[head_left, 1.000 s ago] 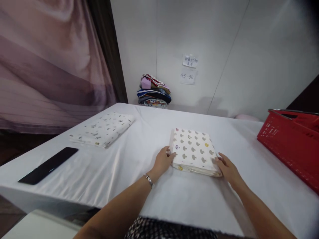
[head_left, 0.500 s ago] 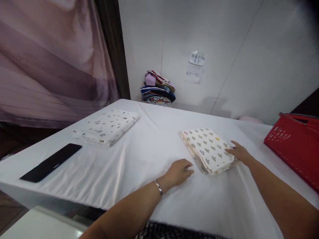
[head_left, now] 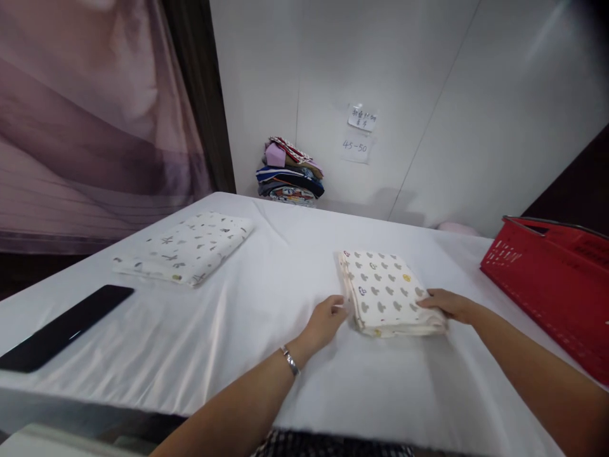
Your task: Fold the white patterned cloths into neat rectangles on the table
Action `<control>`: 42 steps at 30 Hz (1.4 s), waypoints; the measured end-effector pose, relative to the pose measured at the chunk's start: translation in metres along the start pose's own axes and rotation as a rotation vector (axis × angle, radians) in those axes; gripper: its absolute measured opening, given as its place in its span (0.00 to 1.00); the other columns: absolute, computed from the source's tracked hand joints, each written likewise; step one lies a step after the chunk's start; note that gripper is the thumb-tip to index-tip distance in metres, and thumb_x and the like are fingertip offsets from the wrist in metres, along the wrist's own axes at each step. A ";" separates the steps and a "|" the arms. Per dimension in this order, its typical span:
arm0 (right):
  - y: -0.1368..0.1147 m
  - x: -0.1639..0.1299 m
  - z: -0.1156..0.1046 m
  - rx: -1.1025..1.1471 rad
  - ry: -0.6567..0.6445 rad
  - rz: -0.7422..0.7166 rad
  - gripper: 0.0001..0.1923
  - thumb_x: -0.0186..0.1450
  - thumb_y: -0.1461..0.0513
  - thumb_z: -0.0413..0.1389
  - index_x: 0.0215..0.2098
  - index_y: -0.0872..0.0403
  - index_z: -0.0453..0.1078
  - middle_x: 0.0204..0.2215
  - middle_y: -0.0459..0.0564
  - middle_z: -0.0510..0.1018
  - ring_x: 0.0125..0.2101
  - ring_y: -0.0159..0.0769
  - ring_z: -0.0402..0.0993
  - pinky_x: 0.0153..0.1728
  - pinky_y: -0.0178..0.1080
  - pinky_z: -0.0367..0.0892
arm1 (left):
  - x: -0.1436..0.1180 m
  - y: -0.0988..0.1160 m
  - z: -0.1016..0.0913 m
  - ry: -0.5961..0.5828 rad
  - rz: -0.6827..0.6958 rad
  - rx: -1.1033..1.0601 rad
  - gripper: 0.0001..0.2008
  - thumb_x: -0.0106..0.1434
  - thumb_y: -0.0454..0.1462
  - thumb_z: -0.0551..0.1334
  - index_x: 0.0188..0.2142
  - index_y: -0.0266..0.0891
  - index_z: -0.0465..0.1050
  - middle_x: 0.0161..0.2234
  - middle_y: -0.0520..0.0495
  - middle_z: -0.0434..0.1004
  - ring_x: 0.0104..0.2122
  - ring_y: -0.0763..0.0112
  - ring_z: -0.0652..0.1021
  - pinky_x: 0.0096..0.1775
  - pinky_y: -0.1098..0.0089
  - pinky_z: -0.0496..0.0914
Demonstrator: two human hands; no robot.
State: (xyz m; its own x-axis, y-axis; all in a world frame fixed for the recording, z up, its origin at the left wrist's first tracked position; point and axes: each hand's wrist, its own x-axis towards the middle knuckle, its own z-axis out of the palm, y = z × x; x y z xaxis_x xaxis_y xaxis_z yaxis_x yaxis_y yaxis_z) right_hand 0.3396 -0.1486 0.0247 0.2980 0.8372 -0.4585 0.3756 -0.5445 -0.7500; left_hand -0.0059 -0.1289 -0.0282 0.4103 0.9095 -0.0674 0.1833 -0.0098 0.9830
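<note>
A folded cream cloth (head_left: pixel 387 285) with a grey mushroom-like print and a few coloured motifs lies on the white-covered table (head_left: pixel 285 279). My right hand (head_left: pixel 447 304) grips its right edge, thumb on top and the other fingers hidden beneath or behind. At the left edge of the cloth is my left hand (head_left: pixel 326 320), its fingers loosely bent and thumb apart. Its fingertips are close to the layered edge; whether they touch it is unclear. A bracelet (head_left: pixel 290 360) circles the left wrist.
Another folded white cloth (head_left: pixel 190 247) with a leafy print lies at the left, behind a black flat phone-like object (head_left: pixel 66 327). A red plastic basket (head_left: pixel 552 285) stands at the right. Several folded fabrics (head_left: pixel 290 174) are stacked by the wall, near paper signs (head_left: pixel 356 147).
The mushroom-print cloth has turned slightly, its front edge now squarer to me. My right hand has closed on its right edge. My left hand has come nearer its left edge. The view has shifted right.
</note>
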 end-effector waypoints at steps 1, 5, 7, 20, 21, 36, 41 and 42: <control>0.005 -0.010 0.003 0.046 -0.114 0.043 0.24 0.45 0.58 0.66 0.39 0.56 0.72 0.40 0.59 0.79 0.40 0.47 0.76 0.39 0.43 0.72 | 0.004 -0.001 0.000 0.023 -0.050 -0.077 0.19 0.60 0.43 0.59 0.48 0.36 0.67 0.46 0.41 0.72 0.36 0.69 0.75 0.39 0.68 0.69; 0.021 -0.036 0.009 0.137 -0.247 0.089 0.23 0.49 0.55 0.65 0.41 0.53 0.71 0.45 0.58 0.77 0.43 0.45 0.75 0.38 0.39 0.72 | 0.020 0.005 0.003 0.036 -0.177 -0.259 0.19 0.60 0.44 0.59 0.46 0.36 0.64 0.46 0.40 0.71 0.35 0.69 0.75 0.34 0.71 0.70; 0.024 -0.039 0.011 0.128 -0.163 0.079 0.22 0.51 0.52 0.64 0.40 0.53 0.71 0.45 0.58 0.77 0.41 0.43 0.75 0.36 0.37 0.72 | 0.028 0.015 0.005 0.012 -0.206 -0.222 0.18 0.59 0.47 0.60 0.43 0.36 0.65 0.41 0.42 0.73 0.31 0.70 0.75 0.29 0.72 0.69; 0.026 -0.017 0.029 0.533 -0.106 0.082 0.20 0.56 0.55 0.61 0.41 0.59 0.71 0.40 0.57 0.79 0.39 0.39 0.77 0.41 0.38 0.72 | 0.075 0.041 0.006 -0.139 -0.530 -0.254 0.24 0.54 0.56 0.61 0.20 0.38 0.62 0.14 0.56 0.57 0.13 0.80 0.54 0.17 0.73 0.47; 0.027 -0.016 0.029 0.557 -0.107 0.051 0.19 0.56 0.56 0.60 0.41 0.60 0.70 0.39 0.57 0.79 0.38 0.39 0.77 0.41 0.38 0.71 | 0.076 0.039 0.006 -0.133 -0.534 -0.265 0.23 0.53 0.55 0.61 0.20 0.38 0.61 0.14 0.56 0.58 0.13 0.80 0.54 0.17 0.73 0.48; -0.049 -0.084 0.048 -0.616 0.401 -0.625 0.13 0.58 0.54 0.54 0.38 0.52 0.67 0.34 0.50 0.76 0.32 0.38 0.71 0.29 0.36 0.60 | 0.048 0.083 0.078 0.095 0.224 0.374 0.21 0.55 0.54 0.58 0.22 0.41 0.56 0.19 0.57 0.57 0.22 0.73 0.61 0.26 0.72 0.53; -0.043 -0.098 0.037 -0.472 0.250 -0.499 0.29 0.50 0.43 0.60 0.41 0.53 0.67 0.34 0.48 0.76 0.31 0.37 0.70 0.25 0.33 0.57 | 0.040 0.088 0.092 0.003 0.202 0.183 0.26 0.52 0.60 0.56 0.21 0.41 0.56 0.19 0.56 0.57 0.23 0.72 0.63 0.26 0.72 0.59; -0.043 -0.100 0.032 -0.465 0.244 -0.485 0.31 0.48 0.43 0.60 0.42 0.53 0.68 0.35 0.49 0.76 0.32 0.38 0.70 0.25 0.33 0.58 | 0.038 0.089 0.095 -0.043 0.173 0.102 0.27 0.50 0.62 0.56 0.22 0.41 0.58 0.20 0.55 0.60 0.23 0.71 0.66 0.27 0.71 0.62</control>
State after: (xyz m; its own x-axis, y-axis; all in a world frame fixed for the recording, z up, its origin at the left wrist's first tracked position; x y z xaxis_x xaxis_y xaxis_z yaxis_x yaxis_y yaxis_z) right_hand 0.2655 -0.2075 0.0871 0.1705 0.9847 0.0358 0.8346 -0.1250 -0.5366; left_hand 0.1109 -0.1347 0.0410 0.4809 0.8720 0.0913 0.1953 -0.2080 0.9584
